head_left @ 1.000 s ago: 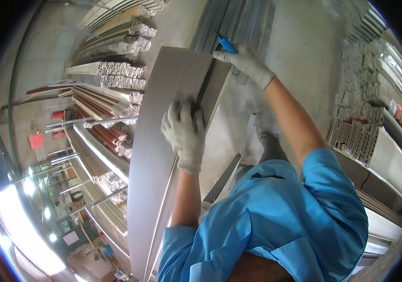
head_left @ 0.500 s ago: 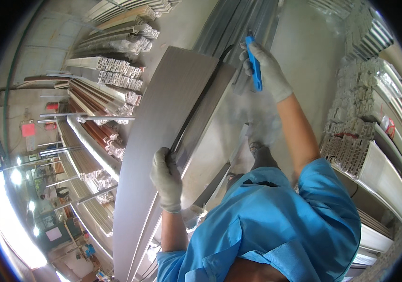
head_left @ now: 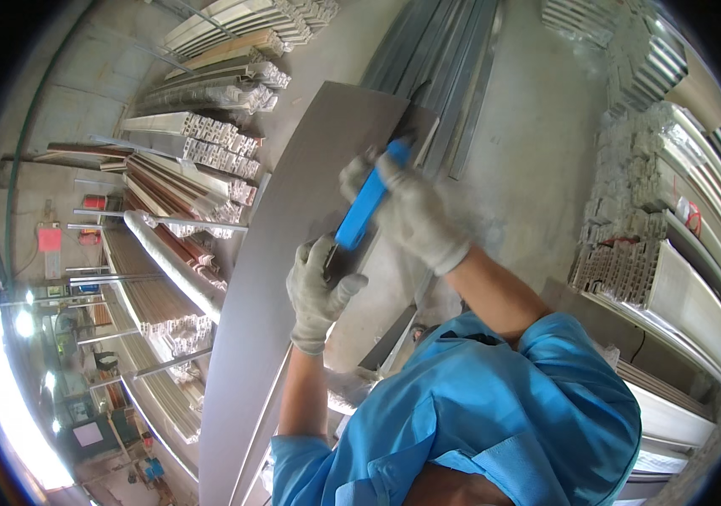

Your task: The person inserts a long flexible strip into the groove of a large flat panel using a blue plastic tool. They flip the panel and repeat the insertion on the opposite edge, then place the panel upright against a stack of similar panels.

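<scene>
Head view: gloved right hand (head_left: 418, 211) grips slim blue tool (head_left: 364, 202), left hand (head_left: 313, 297) half-curled, hold unclear, over flat grey-brown panel (head_left: 293, 202) whose black strip (head_left: 420, 90) looks part-seated.

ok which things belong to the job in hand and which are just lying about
In use:
blue tool, held in the right hand
long grey panel, beneath the left hand

Lying about:
grey lengths beyond the panel
stacked profiles at left
piled pieces at right
</scene>
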The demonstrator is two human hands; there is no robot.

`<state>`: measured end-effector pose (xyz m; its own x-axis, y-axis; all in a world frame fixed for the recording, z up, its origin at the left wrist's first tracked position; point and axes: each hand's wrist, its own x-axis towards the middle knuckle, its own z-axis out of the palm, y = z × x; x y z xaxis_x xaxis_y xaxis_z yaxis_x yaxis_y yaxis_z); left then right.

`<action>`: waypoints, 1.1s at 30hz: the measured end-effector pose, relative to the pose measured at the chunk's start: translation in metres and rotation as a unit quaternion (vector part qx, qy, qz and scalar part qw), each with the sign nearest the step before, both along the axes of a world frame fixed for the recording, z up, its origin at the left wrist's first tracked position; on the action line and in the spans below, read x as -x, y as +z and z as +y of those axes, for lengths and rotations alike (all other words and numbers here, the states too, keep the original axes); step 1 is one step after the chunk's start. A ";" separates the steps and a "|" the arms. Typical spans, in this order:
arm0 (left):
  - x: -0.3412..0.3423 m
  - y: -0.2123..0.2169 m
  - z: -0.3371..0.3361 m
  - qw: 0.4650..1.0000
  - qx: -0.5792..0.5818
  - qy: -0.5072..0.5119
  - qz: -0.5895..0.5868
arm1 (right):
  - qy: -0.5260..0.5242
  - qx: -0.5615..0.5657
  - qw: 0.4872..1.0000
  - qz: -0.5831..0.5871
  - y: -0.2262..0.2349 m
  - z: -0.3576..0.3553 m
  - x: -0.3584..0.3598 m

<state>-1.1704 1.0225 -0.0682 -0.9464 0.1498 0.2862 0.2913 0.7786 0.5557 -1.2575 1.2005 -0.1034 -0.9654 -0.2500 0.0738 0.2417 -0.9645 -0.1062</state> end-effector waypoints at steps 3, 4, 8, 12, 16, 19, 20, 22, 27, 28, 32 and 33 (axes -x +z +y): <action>0.001 0.003 0.000 1.000 -0.028 0.002 0.003 | 0.038 -0.130 0.991 -0.011 0.008 -0.027 -0.028; 0.002 0.002 0.000 0.999 -0.037 0.014 0.009 | -0.057 -0.250 0.966 0.029 0.013 -0.025 -0.031; 0.004 -0.007 -0.006 0.999 -0.021 0.031 0.008 | -0.502 -0.646 0.553 0.160 0.039 0.023 -0.020; 0.013 -0.014 -0.010 0.998 -0.059 0.009 0.021 | -0.326 -0.802 0.170 0.470 0.042 0.032 -0.026; 0.015 -0.009 -0.011 0.996 -0.085 -0.016 0.012 | -0.243 -0.828 0.119 0.491 0.024 0.019 -0.027; -0.005 -0.002 -0.019 0.978 -0.201 -0.031 -0.049 | -0.197 -0.850 0.301 0.386 0.011 0.041 -0.032; -0.017 0.000 -0.025 0.982 -0.176 -0.010 -0.072 | -0.219 -0.843 0.350 0.344 0.008 0.053 -0.032; -0.043 0.006 -0.042 0.989 -0.097 0.026 -0.105 | -0.249 -0.830 0.434 0.248 0.003 0.074 -0.025; -0.092 0.004 -0.070 0.860 -0.401 0.099 -0.298 | -0.193 -0.863 0.436 0.169 -0.015 0.108 -0.002; -0.100 0.005 -0.075 0.864 -0.386 0.110 -0.303 | -0.215 -0.852 0.442 0.179 -0.020 0.110 0.004; -0.119 0.007 -0.090 0.926 -0.279 0.100 -0.235 | -0.118 -0.804 0.577 0.085 -0.027 0.119 0.028; -0.121 0.007 -0.092 0.947 -0.237 0.088 -0.197 | -0.105 -0.784 0.606 0.082 -0.025 0.121 0.031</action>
